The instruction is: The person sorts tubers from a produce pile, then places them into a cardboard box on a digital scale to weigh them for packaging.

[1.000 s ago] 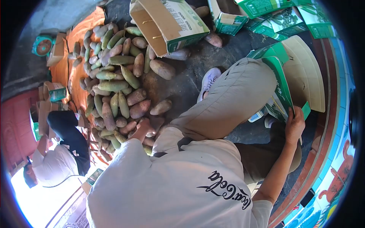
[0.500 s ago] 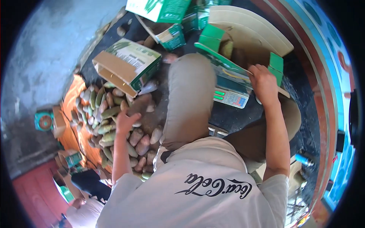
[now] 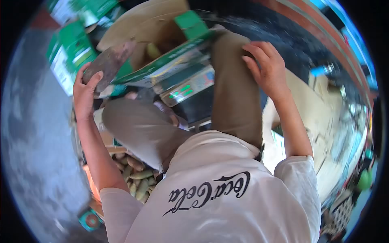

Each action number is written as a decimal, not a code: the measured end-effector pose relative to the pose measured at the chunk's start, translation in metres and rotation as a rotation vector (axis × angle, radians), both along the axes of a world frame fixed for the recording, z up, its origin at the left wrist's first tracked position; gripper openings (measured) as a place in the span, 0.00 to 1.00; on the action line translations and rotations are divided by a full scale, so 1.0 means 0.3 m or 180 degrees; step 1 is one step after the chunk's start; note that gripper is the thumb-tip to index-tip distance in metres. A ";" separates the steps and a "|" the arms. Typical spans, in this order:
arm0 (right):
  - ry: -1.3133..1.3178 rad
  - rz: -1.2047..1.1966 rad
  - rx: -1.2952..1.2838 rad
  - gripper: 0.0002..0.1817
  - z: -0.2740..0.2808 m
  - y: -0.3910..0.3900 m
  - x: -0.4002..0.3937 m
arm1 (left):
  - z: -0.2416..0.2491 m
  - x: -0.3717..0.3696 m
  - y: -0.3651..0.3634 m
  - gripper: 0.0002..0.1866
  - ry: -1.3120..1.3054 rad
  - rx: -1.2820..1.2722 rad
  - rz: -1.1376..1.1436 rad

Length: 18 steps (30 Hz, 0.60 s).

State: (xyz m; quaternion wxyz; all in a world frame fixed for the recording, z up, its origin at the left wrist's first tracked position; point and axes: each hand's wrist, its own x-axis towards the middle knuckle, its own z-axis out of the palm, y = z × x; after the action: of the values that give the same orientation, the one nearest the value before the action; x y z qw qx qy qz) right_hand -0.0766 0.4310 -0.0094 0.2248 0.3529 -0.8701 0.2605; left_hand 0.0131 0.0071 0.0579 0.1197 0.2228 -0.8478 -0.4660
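My left hand [image 3: 84,94] grips a large, elongated brown vegetable [image 3: 106,67], thumb across its near side. It is raised beside the left end of a green-and-brown cardboard box [image 3: 174,60]. Inside that box lies a yellowish-green vegetable [image 3: 153,51]. The box rests on a digital scale [image 3: 188,87], whose display glows green. Over my right knee, my right hand [image 3: 265,67] is open, its fingers apart and holding nothing.
Below my left thigh lies a pile of brown and green vegetables [image 3: 139,174]. More green cartons [image 3: 75,44] stand at the upper left. Flattened cardboard [image 3: 308,117] covers the floor on my right, and a blue bottle [image 3: 322,70] lies beyond it.
My left hand has gone from the pile up to the box with the brown vegetable. My right hand has let go of the box edge. The view has turned.
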 end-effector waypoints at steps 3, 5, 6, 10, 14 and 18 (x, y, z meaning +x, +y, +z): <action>-0.0863 -0.0838 0.0140 0.08 -0.189 0.330 0.189 | -0.121 -0.160 0.009 0.34 -0.0268 0.0041 -0.0361; -0.1599 -0.1356 0.0253 0.05 -0.403 0.533 0.387 | -0.202 -0.246 0.026 0.35 -0.0534 -0.0187 -0.0449; -0.2002 -0.1546 0.0643 0.05 -0.505 0.618 0.506 | -0.228 -0.272 0.046 0.36 -0.0677 -0.0457 -0.0534; -0.4023 -0.1889 0.1463 0.08 -0.804 0.777 0.986 | -0.398 -0.369 -0.043 0.37 -0.1098 -0.0977 -0.0999; -0.5000 -0.1933 0.1421 0.14 -0.988 0.718 1.337 | -0.385 -0.365 -0.094 0.35 -0.1191 -0.0981 -0.0927; -0.5452 -0.1483 0.1813 0.30 -0.997 0.584 1.398 | -0.374 -0.326 -0.112 0.27 -0.1154 -0.1531 -0.0910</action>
State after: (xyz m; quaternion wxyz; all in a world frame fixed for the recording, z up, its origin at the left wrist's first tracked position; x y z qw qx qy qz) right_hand 0.3427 0.6061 -0.3084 -0.5421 -0.1012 -0.8193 0.1570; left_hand -0.0847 -0.0264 -0.0542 -0.0506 0.1463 -0.9637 -0.2174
